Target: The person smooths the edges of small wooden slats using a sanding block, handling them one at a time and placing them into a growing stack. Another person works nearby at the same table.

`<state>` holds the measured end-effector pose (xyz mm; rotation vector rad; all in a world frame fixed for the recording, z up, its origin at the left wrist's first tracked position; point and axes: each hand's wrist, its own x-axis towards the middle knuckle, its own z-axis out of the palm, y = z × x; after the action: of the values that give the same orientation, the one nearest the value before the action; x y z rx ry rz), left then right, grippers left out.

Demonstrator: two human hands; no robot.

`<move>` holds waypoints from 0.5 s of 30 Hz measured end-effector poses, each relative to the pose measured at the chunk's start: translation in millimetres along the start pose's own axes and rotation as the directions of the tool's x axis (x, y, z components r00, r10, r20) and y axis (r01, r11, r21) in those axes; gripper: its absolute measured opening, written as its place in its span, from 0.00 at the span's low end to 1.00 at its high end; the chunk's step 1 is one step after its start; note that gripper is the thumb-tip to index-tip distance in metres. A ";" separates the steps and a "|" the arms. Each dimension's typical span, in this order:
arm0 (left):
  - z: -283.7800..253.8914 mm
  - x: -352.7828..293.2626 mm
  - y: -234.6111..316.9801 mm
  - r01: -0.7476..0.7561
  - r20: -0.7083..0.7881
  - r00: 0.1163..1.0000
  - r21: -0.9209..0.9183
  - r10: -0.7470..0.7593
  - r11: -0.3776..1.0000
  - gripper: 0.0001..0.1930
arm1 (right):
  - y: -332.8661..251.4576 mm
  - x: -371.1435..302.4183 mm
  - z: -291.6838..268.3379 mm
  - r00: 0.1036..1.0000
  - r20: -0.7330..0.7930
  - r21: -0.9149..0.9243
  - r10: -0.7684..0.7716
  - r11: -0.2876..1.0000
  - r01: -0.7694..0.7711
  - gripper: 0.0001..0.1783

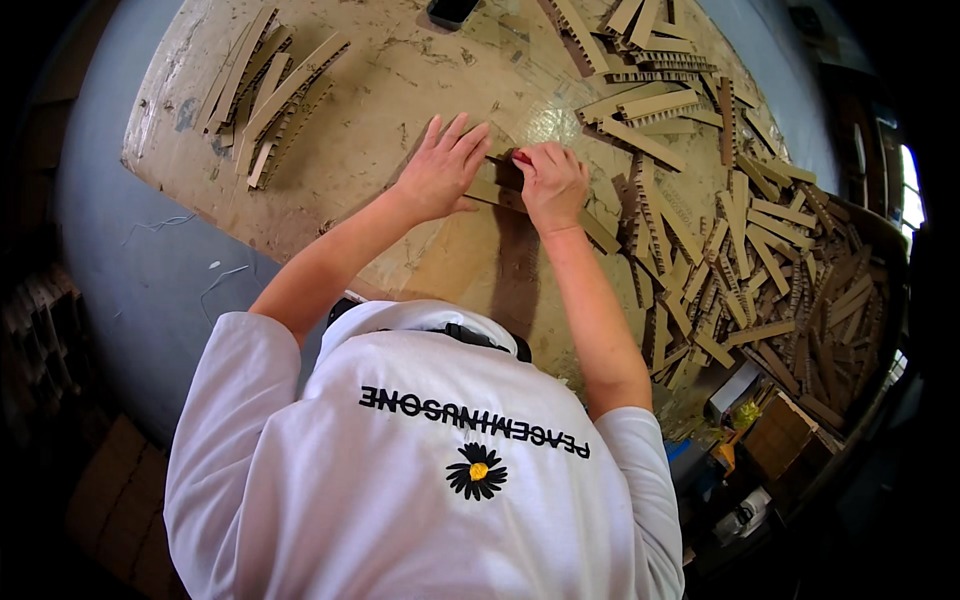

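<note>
My left hand [440,175] lies flat with its fingers stretched out, over the near end of a long cardboard strip [495,194] on the table. Beside it, my right hand [555,188] is closed in a pinch. A small red object [521,157] pokes out between its thumb and fingers; most of it is hidden, so I cannot tell its kind. The strip runs under both hands and emerges to the right of my right wrist. A darker brown patch shows on the table just below the strip.
Several cut cardboard strips [290,95] lie in a bunch at the far left of the table [370,90]. A large loose heap of strips [740,240] covers the right side. A black tray-like object [452,12] sits at the far edge. Boxes [780,435] stand at the lower right.
</note>
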<state>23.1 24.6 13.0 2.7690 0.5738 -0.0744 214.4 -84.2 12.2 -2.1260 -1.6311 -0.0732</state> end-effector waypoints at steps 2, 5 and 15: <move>1.1 0.5 0.4 0.002 -0.005 1.000 0.003 -0.002 1.000 0.56 | 0.3 -0.2 -0.1 1.000 0.004 0.007 0.003 1.000 -0.003 0.06; 0.4 1.5 1.7 -0.002 -0.004 1.000 0.008 0.002 1.000 0.55 | 4.8 0.2 -1.8 0.999 0.022 0.090 0.036 0.995 -0.038 0.06; 17.8 -35.8 -43.1 0.027 -0.124 0.992 -0.005 -0.027 1.000 0.43 | 36.6 -32.0 -72.7 0.748 -0.072 0.638 0.660 0.607 -0.474 0.07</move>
<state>-26.6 43.0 -12.3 2.7774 0.6425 0.0932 255.5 -148.2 55.5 -1.8999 -0.5927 0.2708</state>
